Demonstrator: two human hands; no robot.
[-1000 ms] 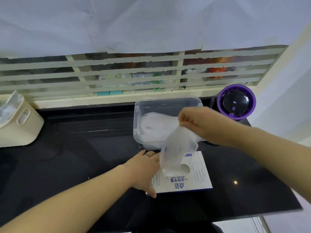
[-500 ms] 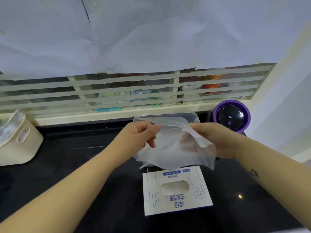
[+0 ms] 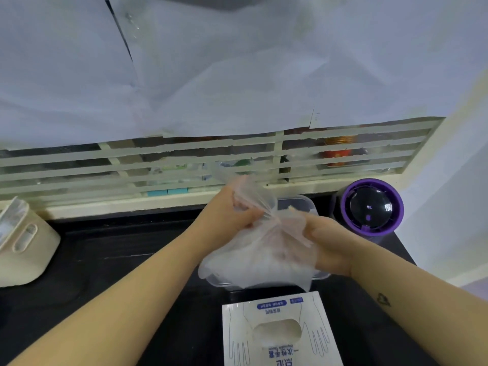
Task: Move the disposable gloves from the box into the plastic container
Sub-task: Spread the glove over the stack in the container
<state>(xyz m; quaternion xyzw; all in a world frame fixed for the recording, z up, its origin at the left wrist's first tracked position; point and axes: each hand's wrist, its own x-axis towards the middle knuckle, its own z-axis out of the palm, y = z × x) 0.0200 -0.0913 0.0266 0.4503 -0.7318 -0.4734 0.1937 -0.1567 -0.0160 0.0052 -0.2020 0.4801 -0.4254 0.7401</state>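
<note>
Closer together now, left hand [image 3: 229,215] and right hand [image 3: 327,244] are clutching the bunched glove [image 3: 264,257], which is hiding most of the plastic container [image 3: 298,203]; the box [image 3: 280,336] is lying nearer, a purple-rimmed object [image 3: 371,207] sitting alongside.

- On the lid of the box [image 3: 280,310], blue Chinese characters read 一次性手套; they appear upside down from the camera.
- Larger blue characters next to that line are cut by the frame edge and cannot be read.
- 2 blue pill-shaped labels and 1 small blue tag near the lid's far edge carry white print too small to read.
- The right forearm [image 3: 396,313] bears a small dark heart-shaped outline.
</note>
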